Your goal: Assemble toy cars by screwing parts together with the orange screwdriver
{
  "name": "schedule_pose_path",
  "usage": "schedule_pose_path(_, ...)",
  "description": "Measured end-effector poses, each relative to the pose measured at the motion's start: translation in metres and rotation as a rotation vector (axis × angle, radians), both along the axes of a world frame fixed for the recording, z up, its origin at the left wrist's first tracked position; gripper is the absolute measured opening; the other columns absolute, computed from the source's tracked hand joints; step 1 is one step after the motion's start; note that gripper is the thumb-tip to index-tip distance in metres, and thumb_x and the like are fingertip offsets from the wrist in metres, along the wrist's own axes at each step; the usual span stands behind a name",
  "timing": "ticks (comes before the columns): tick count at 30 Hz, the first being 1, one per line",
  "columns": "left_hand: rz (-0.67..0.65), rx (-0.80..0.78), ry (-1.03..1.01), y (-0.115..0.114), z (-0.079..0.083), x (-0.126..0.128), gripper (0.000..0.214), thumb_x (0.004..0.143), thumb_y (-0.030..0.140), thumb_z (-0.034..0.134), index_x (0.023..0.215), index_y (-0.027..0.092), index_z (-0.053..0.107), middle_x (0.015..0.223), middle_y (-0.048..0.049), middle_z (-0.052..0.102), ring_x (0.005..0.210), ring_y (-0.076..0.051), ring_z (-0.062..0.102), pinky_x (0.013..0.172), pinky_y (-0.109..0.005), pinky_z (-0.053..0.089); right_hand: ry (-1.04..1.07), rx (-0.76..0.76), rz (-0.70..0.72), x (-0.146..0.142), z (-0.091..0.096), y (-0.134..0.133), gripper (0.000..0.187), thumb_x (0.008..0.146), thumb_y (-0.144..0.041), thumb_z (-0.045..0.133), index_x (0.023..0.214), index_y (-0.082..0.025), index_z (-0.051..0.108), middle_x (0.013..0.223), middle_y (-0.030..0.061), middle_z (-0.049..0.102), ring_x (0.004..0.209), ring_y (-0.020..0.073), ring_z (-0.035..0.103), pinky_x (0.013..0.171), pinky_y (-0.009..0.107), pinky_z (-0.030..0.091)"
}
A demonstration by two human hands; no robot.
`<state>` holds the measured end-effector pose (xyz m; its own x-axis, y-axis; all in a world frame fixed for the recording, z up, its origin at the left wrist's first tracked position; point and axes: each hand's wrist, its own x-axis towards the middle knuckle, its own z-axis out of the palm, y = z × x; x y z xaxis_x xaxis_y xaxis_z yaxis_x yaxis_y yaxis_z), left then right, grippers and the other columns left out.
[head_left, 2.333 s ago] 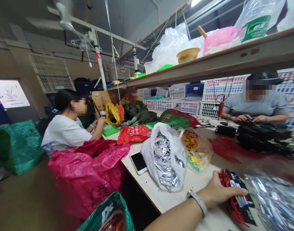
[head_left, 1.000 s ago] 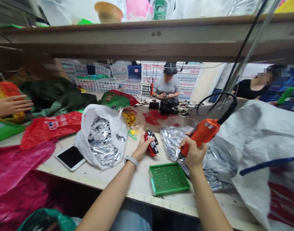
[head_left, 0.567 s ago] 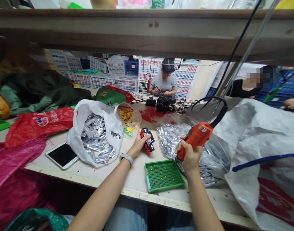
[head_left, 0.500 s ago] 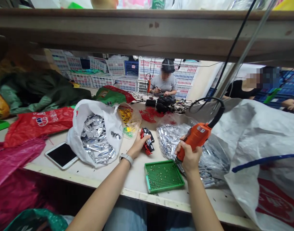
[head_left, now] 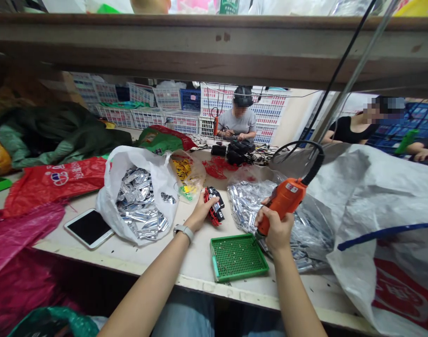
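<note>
My right hand (head_left: pixel 279 228) is wrapped round an orange electric screwdriver (head_left: pixel 286 199), tilted with its tip down at the right back corner of a green screw tray (head_left: pixel 239 257). Small screws dot the tray's grid of holes. My left hand (head_left: pixel 200 213), with a grey watch band on the wrist, grips a small black-and-red part (head_left: pixel 215 206) just above the tabletop; its exact kind I cannot make out. Behind the screwdriver lies a clear bag of silvery metal pieces (head_left: pixel 247 203). Left of my left hand stands a white bag (head_left: pixel 110 187) holding similar silvery pieces.
A phone-like white tablet (head_left: pixel 88 228) lies at the left front edge. A clear bag of yellow parts (head_left: pixel 183 171) stands behind my left hand. At right is a large white sack (head_left: pixel 385 187). A wooden shelf (head_left: pixel 185 47) crosses overhead. Co-workers (head_left: pixel 238 119) sit beyond.
Both hands keep their places and holds, with the screwdriver tip still at the tray's corner. The view has shifted very slightly. The co-worker at the far right has moved a little.
</note>
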<state>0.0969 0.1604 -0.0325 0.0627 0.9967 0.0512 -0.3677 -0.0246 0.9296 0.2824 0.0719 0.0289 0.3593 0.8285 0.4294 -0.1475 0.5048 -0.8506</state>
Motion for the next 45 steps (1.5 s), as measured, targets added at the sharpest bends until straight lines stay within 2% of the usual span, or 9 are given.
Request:
schedule_pose_path(10,-0.002,-0.004,0.008,0.0,0.001,0.0,0.055,0.068,0.041,0.081,0.111,0.02,0.052,0.091,-0.0005,0.062,0.08,-0.016,0.062,0.077,-0.03,0.053,-0.012,0.021,0.008,0.0,0.001,-0.001,0.026,0.071,-0.037,0.07,0.085,-0.019,0.058,0.045,-0.0071,0.053,0.034,0.0127,0.048,0.037,0.024,0.039)
schedule_pose_path(14,-0.01,0.001,0.008,0.002,-0.002,-0.001,0.057,0.068,0.043,0.082,0.111,0.02,0.053,0.09,-0.001,0.063,0.082,-0.018,0.064,0.078,-0.031,0.054,0.013,0.074,-0.047,-0.003,0.016,-0.007,0.024,0.073,-0.035,0.07,0.086,-0.019,0.058,0.047,-0.0075,0.053,0.036,0.0131,0.049,0.038,0.026,0.043)
schedule_pose_path(17,-0.011,0.007,0.01,0.003,-0.003,-0.001,0.059,0.067,0.044,0.083,0.111,0.02,0.054,0.091,-0.0016,0.064,0.083,-0.018,0.065,0.079,-0.032,0.055,0.094,0.178,-0.127,-0.015,0.032,-0.008,0.018,0.073,-0.031,0.065,0.086,-0.02,0.057,0.047,-0.0079,0.052,0.036,0.0121,0.048,0.038,0.025,0.042)
schedule_pose_path(20,-0.011,0.01,0.017,0.002,-0.003,-0.001,0.058,0.067,0.045,0.083,0.11,0.019,0.054,0.091,-0.0018,0.064,0.084,-0.018,0.065,0.08,-0.032,0.055,0.162,0.244,-0.138,-0.028,0.039,-0.003,0.016,0.072,-0.029,0.063,0.085,-0.021,0.057,0.046,-0.0079,0.052,0.038,0.0116,0.049,0.039,0.023,0.041)
schedule_pose_path(26,-0.025,0.003,0.022,0.001,0.0,-0.001,0.057,0.068,0.044,0.083,0.111,0.019,0.053,0.09,-0.0012,0.064,0.084,-0.018,0.065,0.08,-0.032,0.054,0.076,0.102,-0.046,-0.027,0.018,-0.002,0.023,0.071,-0.033,0.071,0.085,-0.019,0.06,0.046,-0.0062,0.054,0.037,0.0122,0.048,0.037,0.024,0.041)
schedule_pose_path(30,-0.031,-0.011,0.017,0.001,0.001,-0.001,0.057,0.068,0.042,0.082,0.11,0.019,0.052,0.092,-0.0014,0.063,0.083,-0.018,0.064,0.08,-0.032,0.053,0.092,0.09,-0.09,-0.015,0.005,-0.015,0.022,0.073,-0.033,0.07,0.086,-0.019,0.059,0.047,-0.0068,0.053,0.037,0.0127,0.049,0.038,0.025,0.042)
schedule_pose_path(35,-0.032,-0.015,0.014,0.001,0.001,-0.001,0.057,0.068,0.042,0.081,0.111,0.02,0.051,0.092,-0.0006,0.062,0.082,-0.017,0.062,0.078,-0.03,0.052,0.13,0.111,-0.156,-0.008,-0.001,-0.016,0.022,0.071,-0.031,0.069,0.085,-0.02,0.057,0.047,-0.0072,0.052,0.037,0.0129,0.049,0.038,0.025,0.042)
schedule_pose_path(45,-0.023,-0.007,0.014,-0.001,0.003,0.0,0.058,0.067,0.041,0.08,0.113,0.02,0.051,0.093,-0.0009,0.061,0.082,-0.016,0.061,0.077,-0.029,0.052,0.122,0.093,-0.147,-0.008,-0.005,-0.013,0.024,0.069,-0.032,0.072,0.085,-0.019,0.058,0.046,-0.0067,0.053,0.037,0.0125,0.048,0.038,0.025,0.041)
